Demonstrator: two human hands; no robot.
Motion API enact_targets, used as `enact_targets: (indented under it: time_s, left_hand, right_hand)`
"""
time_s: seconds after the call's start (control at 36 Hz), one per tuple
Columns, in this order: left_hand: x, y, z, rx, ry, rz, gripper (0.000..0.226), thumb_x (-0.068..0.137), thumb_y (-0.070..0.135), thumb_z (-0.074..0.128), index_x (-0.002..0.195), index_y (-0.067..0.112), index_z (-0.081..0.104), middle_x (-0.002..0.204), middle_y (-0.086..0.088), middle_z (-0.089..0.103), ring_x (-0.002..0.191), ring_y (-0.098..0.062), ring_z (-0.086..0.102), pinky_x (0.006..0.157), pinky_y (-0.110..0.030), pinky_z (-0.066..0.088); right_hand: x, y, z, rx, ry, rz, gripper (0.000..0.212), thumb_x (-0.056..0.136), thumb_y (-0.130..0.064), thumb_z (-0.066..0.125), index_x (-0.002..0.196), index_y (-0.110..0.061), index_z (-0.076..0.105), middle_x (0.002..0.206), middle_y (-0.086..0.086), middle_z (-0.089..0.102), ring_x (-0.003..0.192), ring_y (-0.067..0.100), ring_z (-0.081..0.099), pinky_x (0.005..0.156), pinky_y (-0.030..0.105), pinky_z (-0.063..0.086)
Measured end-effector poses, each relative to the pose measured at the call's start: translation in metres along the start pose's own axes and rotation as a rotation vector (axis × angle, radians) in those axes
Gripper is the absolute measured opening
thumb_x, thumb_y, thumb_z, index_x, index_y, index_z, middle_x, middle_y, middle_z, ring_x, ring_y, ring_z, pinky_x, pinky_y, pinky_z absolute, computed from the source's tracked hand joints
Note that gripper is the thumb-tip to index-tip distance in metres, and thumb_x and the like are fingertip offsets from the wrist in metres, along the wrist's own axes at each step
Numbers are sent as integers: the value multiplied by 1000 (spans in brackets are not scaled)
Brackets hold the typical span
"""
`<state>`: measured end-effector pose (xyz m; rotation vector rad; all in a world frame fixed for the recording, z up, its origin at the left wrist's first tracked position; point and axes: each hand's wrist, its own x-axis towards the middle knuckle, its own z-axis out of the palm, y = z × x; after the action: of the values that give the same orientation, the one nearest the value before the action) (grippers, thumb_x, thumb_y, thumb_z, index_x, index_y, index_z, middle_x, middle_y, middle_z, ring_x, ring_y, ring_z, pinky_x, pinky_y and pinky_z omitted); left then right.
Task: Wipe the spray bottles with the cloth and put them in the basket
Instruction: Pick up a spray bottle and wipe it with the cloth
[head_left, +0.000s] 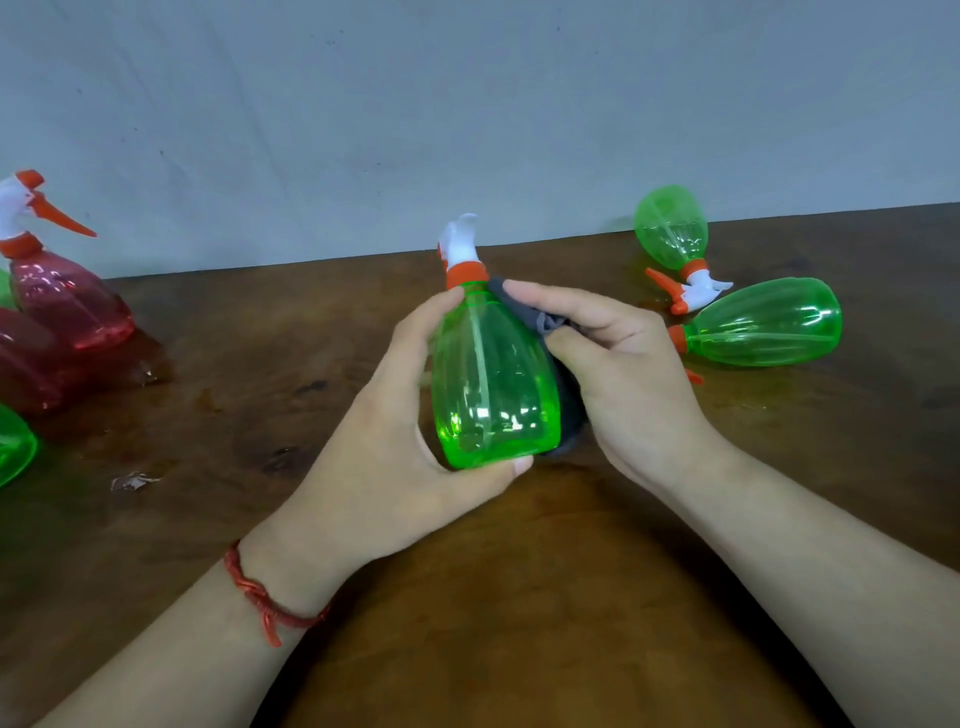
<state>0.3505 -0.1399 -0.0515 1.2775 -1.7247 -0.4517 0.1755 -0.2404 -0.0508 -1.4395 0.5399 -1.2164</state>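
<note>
1. Spray bottle, green with an orange collar and a white head, was held upright just above the desk in mid-view, between the left hand and the right hand.
2. The left hand gripped the bottle's left side, with the fingers curled round the body and the thumb under the base. A red cord bracelet sat on that wrist.
3. The right hand pressed a bunched grey cloth against the bottle's right side, its fingers curled over the cloth and pinching it.
4. The step in hand looked like wiping, and this bottle was not yet put away. No basket was in view.
5. The next move would probably call for turning the bottle in the left hand so the cloth reaches the unwiped faces and the head. The bottle would then go to the basket, held firmly because smooth plastic may slip.
6. The desk was dark brown wood.
   - At its left edge stood red bottles close together, with part of another green bottle cut off by the frame.
   - A shiny, wet-looking patch and a small scrap lay near them.
   - At the right, two green bottles lay on their sides near each other, apart from the hands.
7. A plain grey wall rose behind the desk.
</note>
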Motion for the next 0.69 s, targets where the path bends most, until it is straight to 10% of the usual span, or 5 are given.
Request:
enact_targets:
  time_s: [0.42,0.69]
  left_hand:
    - [7,-15,-3,-236,282,-123,102,78,15,97,160,27,39,147,4,60,135,-20,63,111,-46,55]
    - [4,-14,3,-353,136,-190,106,76,4,95,161,31,36,146,10,61,135,-21,63,110,-48,55]
  right_hand:
    - [-12,2,3,-326,-150,-226,48,97,20,50,123,-9,77,140,-1,69,135,11,60,114,32,48]
    - [-11,2,4,-399,-163,-300,47,99,19,48,125,-8,76,142,0,67,137,11,59,112,27,48]
